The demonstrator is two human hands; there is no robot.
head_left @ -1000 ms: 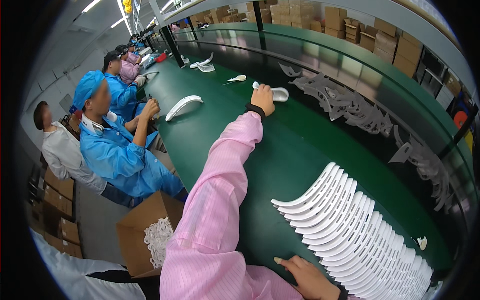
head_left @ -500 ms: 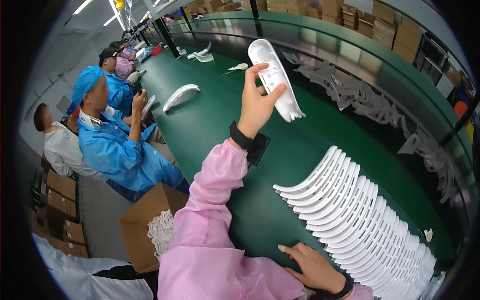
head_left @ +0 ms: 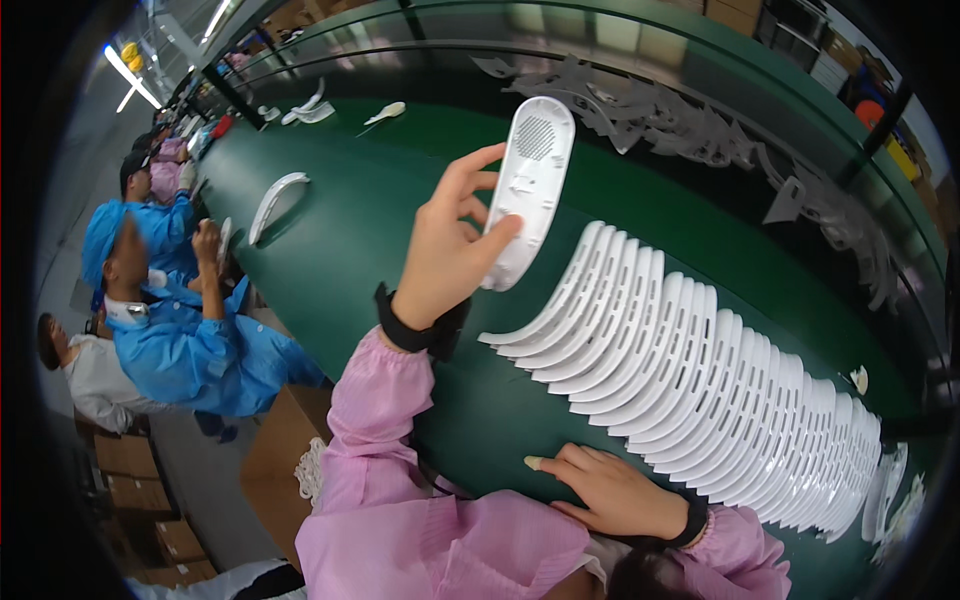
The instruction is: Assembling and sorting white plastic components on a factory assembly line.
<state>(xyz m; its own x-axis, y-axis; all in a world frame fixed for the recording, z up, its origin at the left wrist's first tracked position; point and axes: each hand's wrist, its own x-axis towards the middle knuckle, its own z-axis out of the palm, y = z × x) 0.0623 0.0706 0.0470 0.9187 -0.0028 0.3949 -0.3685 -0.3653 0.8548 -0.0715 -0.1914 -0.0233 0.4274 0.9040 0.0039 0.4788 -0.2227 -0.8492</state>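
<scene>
There is one view only, from a fisheye camera worn on the person's head, looking steeply down and forward over the green conveyor belt. It sits close above both hands: the left hand is raised near the centre, the right hand lies low by the bottom edge. Straight edges bend toward the rim, and dark corners frame the picture.

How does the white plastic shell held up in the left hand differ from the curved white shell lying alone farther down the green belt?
The held white plastic shell is lifted off the belt, gripped by the left hand; the lone curved white shell lies flat on the green belt, untouched. The held shell shows a round perforated grille; the lone one shows none. Both are white, elongated plastic.
</scene>
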